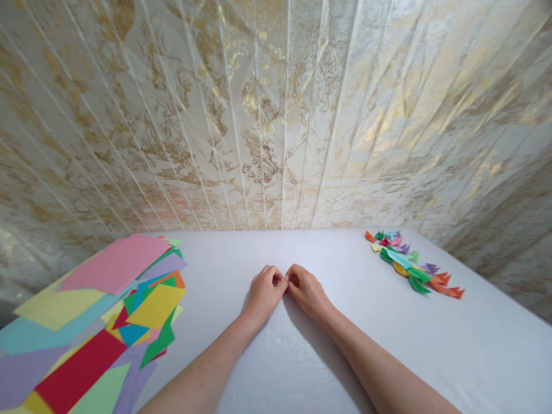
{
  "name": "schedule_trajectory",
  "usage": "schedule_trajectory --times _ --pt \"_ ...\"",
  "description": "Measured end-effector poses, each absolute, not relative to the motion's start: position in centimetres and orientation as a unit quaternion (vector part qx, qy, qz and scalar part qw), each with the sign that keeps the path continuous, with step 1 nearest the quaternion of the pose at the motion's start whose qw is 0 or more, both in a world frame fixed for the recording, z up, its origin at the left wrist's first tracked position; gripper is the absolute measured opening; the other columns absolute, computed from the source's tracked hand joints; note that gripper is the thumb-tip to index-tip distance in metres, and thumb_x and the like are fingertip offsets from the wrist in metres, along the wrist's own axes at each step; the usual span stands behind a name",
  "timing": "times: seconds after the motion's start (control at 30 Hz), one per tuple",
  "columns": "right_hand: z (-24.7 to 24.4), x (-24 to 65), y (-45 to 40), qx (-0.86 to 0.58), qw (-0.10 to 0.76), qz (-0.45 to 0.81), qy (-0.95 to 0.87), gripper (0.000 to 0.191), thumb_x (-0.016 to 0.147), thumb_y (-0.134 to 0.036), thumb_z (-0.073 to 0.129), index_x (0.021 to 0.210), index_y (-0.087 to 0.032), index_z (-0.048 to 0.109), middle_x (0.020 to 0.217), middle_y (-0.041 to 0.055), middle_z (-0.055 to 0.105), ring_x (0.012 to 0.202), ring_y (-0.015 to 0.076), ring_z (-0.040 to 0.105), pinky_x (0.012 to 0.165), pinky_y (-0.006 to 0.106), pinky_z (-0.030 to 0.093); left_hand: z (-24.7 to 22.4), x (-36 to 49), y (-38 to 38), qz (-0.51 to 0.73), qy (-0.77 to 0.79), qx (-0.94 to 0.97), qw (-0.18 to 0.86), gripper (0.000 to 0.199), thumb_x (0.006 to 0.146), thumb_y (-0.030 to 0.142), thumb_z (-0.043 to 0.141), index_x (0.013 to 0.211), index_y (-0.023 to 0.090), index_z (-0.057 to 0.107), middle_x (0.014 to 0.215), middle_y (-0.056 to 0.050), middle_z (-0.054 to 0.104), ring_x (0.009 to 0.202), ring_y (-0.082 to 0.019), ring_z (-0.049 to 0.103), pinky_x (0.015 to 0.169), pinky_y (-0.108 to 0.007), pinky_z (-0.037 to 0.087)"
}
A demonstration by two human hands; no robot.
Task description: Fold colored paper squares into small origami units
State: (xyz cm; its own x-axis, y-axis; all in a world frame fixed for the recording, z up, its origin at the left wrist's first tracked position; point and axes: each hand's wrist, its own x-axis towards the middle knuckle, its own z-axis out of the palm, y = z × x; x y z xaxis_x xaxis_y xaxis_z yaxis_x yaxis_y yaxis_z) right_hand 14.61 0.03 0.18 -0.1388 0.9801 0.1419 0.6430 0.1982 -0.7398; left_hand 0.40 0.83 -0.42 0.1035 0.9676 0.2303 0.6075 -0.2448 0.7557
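My left hand point(266, 290) and my right hand point(305, 289) meet over the middle of the white table point(241, 374). Thumbs and forefingers are pinched together on both, and their tips touch or nearly touch. A tiny hint of reddish colour shows between the fingertips, but the thing itself is hidden by the fingers. The other fingers of each hand are curled in.
Loose coloured paper sheets lie spread at left, with a pink sheet point(125, 261), a red sheet point(81, 371) and a yellow square point(157, 306). Several small folded paper figures point(399, 259) form a row at right. A gold-patterned curtain point(267, 115) hangs behind the table.
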Motion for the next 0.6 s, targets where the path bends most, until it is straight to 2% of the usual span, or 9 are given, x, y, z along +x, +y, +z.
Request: schedule_trajectory --times 0.6 --pt "-0.12 14.68 0.24 -0.569 0.337 0.286 -0.694 0.007 0.078 -0.015 0.051 0.077 -0.021 0.055 0.070 -0.0024 0.061 0.066 0.0129 0.055 0.062 0.023 0.038 -0.41 0.36 0.80 0.365 0.557 0.702 0.254 0.016 0.080 0.014 0.053 0.065 0.020 0.054 0.076 0.001 0.058 0.074 -0.014 0.056 0.073 -0.025 0.043"
